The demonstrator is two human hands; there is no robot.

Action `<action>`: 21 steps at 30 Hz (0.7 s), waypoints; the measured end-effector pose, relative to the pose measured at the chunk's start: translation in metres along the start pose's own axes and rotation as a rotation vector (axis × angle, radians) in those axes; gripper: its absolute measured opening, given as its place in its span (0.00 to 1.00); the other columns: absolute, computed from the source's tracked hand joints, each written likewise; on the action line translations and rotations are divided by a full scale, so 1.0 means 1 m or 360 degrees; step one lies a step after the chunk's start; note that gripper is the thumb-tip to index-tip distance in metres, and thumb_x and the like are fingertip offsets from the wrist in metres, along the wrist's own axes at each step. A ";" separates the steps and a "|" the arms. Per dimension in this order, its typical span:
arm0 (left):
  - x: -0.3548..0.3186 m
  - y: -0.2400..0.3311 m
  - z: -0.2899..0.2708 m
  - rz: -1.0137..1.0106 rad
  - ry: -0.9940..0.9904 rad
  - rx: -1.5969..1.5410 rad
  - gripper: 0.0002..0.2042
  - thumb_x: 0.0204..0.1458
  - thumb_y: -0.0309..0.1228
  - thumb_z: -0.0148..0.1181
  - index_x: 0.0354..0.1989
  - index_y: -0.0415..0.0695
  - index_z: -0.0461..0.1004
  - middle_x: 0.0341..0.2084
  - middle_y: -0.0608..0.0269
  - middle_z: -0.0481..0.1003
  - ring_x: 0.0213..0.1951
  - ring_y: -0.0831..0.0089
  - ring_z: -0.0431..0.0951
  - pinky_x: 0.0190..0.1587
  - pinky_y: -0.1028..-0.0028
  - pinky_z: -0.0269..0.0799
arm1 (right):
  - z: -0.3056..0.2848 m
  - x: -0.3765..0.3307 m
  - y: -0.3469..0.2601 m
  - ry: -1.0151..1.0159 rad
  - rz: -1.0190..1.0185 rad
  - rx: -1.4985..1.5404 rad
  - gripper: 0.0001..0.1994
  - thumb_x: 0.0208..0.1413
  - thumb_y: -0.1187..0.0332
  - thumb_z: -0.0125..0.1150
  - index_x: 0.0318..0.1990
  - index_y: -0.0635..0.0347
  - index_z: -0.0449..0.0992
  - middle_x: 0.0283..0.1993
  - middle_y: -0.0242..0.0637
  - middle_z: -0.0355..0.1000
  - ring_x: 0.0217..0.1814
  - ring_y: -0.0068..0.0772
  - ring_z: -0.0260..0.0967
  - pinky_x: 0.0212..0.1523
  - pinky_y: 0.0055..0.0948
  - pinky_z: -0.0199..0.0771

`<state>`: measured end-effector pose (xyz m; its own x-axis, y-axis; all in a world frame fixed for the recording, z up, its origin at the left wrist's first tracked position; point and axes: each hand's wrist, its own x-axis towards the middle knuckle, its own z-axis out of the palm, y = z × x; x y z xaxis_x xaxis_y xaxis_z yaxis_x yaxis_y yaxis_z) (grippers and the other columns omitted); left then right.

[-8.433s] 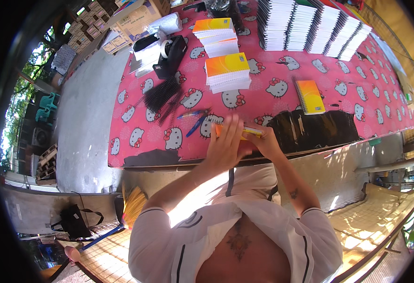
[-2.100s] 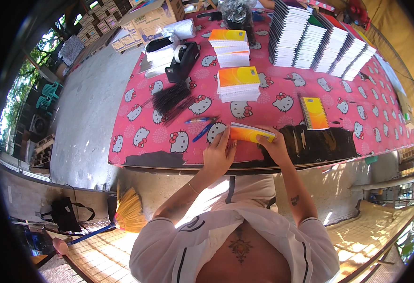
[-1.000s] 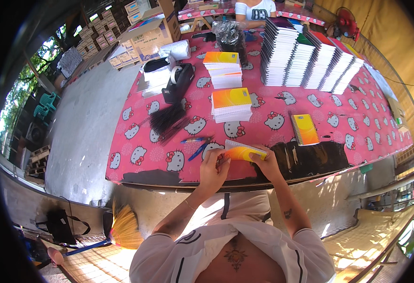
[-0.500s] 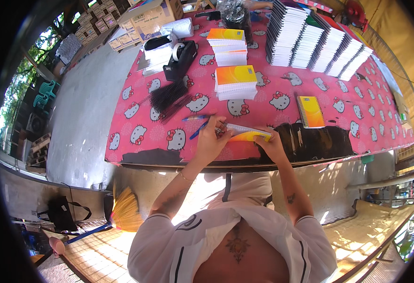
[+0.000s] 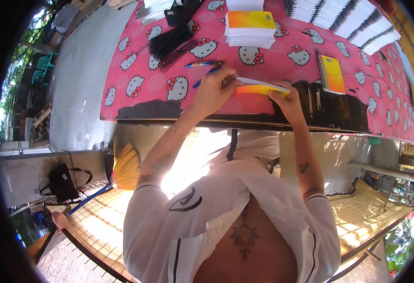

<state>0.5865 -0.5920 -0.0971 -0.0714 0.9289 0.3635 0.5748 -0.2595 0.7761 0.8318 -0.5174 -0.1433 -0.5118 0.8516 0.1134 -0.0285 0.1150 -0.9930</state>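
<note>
A yellow-and-orange notebook (image 5: 256,88) is held edge-up above the front of the table, its white pages facing away from me. My right hand (image 5: 286,100) grips its right end, thumb on the cover. My left hand (image 5: 215,90) is closed at the notebook's left end, fingers pinched near the binding edge; what the fingertips grasp there is mostly hidden. Just beyond my left hand lies a blue-handled tool (image 5: 200,64), partly covered by the hand. A spiral-bound notebook (image 5: 332,74) with the same cover lies to the right.
A pink cartoon-print cloth (image 5: 141,66) covers the table, with black patches (image 5: 324,106) along its front edge. Black binding coils (image 5: 169,47) lie at the left, near a black tape dispenser (image 5: 181,12). A notebook stack (image 5: 250,30) stands ahead; taller stacks (image 5: 341,21) stand far right.
My view has tipped downward, so the table sits higher in the picture. Both hands still hold the notebook; my left hand's fingers have curled in more at its left end.
</note>
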 end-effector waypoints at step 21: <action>-0.090 0.154 -0.174 0.0820 -0.1539 -0.0803 0.13 0.58 0.33 0.64 0.48 0.39 0.79 0.20 0.68 0.71 0.19 0.72 0.73 0.19 0.69 0.63 | -0.004 -0.001 0.001 0.0057 0.0043 0.0087 0.14 0.60 0.72 0.64 0.51 0.69 0.77 0.44 0.32 0.75 0.44 0.20 0.70 0.46 0.21 0.70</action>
<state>0.5393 -0.7615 0.0798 0.8367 0.4437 0.3210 -0.0425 -0.5316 0.8459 0.8358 -0.5157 -0.1437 -0.4820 0.8719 0.0868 -0.0624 0.0647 -0.9960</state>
